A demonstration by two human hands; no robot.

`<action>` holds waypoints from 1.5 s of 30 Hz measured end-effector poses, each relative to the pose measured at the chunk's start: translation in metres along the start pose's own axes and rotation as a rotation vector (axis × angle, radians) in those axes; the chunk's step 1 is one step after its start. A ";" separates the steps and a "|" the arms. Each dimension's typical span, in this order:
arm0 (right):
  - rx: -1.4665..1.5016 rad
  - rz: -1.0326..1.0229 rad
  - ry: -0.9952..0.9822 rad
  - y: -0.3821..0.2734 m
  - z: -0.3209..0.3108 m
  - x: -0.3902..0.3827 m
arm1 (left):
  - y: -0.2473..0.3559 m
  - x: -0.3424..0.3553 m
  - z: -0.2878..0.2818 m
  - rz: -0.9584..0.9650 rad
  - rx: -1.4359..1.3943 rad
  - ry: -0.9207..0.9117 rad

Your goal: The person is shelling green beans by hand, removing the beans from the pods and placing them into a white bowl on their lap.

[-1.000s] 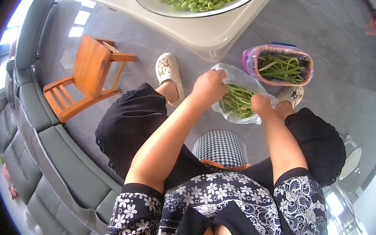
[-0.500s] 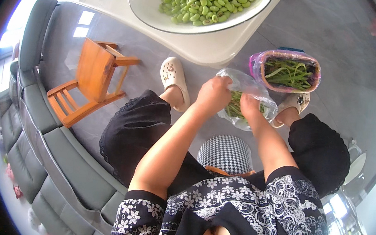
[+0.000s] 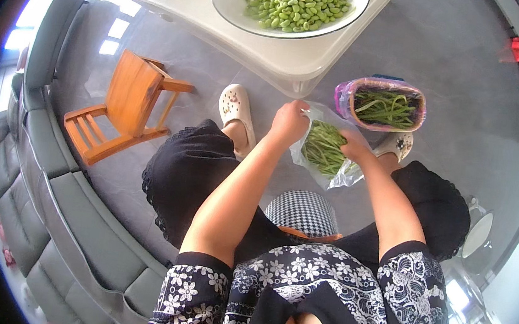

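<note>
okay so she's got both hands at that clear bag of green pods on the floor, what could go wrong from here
The clear bag is thin and floppy; held by the left hand at one edge only, it might sag and spill green pods as the right hand reaches in. The pink-lined bin stands close beside the right hand and could be knocked.

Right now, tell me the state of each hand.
Left hand: closed, pinching the clear plastic bag rim.
Right hand: inside the bag on the green pods; grip cannot be told.

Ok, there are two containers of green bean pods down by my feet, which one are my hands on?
The clear plastic bag of pods, held up between your knees by the left hand and right hand. The purple-lined basket sits untouched on the floor beyond it.
</note>
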State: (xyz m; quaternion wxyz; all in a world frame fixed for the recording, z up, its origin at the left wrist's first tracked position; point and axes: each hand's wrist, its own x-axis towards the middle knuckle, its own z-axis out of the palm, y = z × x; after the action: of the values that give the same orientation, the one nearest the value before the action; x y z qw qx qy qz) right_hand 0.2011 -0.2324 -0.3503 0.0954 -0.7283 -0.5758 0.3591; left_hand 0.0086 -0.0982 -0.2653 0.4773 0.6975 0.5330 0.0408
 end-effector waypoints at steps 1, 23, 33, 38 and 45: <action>0.015 0.047 -0.192 -0.001 -0.008 -0.003 | 0.006 -0.003 0.000 0.012 -0.006 0.003; 1.276 -0.002 -0.245 -0.176 -0.159 -0.116 | 0.108 -0.133 -0.037 0.297 -1.065 -0.622; 0.394 -0.230 0.202 -0.227 -0.167 -0.133 | 0.130 -0.145 -0.029 -0.056 -1.596 -0.278; 0.839 -0.205 0.101 -0.252 -0.207 -0.143 | 0.139 -0.141 -0.069 0.080 -1.884 -0.314; 1.023 -0.365 0.229 -0.272 -0.257 -0.121 | 0.185 -0.122 -0.131 0.288 -1.768 -0.407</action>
State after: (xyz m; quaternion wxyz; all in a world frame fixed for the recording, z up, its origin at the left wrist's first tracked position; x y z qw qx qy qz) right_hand 0.1444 -0.1847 0.0360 0.5595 -0.5120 -0.4307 0.4892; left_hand 0.0133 -0.1077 -0.0082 0.9119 0.1320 0.1216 0.3691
